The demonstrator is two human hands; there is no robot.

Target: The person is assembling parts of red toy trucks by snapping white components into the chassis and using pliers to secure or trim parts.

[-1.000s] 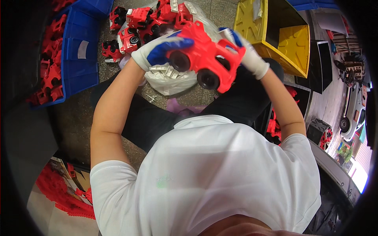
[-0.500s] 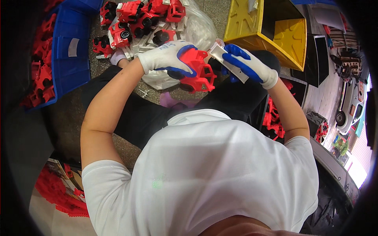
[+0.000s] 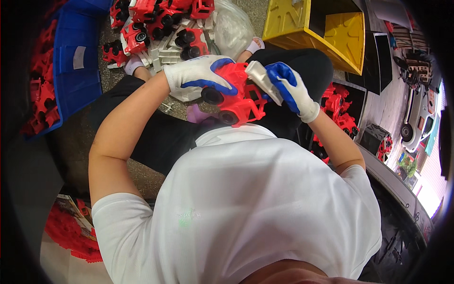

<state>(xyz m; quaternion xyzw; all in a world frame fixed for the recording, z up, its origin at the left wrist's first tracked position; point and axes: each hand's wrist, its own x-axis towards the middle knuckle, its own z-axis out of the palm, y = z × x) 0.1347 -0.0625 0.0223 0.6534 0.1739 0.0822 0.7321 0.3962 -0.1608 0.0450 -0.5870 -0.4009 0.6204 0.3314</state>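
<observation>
White fabric of a short-sleeved shirt (image 3: pixel 265 194) fills the near view, and just beyond its collar hangs a red plastic toy truck (image 3: pixel 241 106) with black wheels, held up over the lap between spread, dark-trousered knees. The left hand (image 3: pixel 202 75), in a white knit glove with blue-coated palm, is closed around one end of the truck, seemingly to steady it and leave the open-framed end exposed. The right hand (image 3: pixel 294 90), gloved alike, grips a long white plastic piece (image 3: pixel 262 80) between thumb and fingers, slanted across that open end, perhaps to line the two up; whether they touch cannot be told.

Past the hands, more white plastic strips (image 3: pixel 165 53) and a heap of red toy trucks (image 3: pixel 163 19) lie by a clear plastic bag (image 3: pixel 234 27), probably for easy reach. A deep blue plastic bin (image 3: pixel 78 85) of red pieces stands left; a yellow plastic bin (image 3: pixel 350 40) stands right. Farthest off, a white vehicle (image 3: pixel 417 124) shows outside.
</observation>
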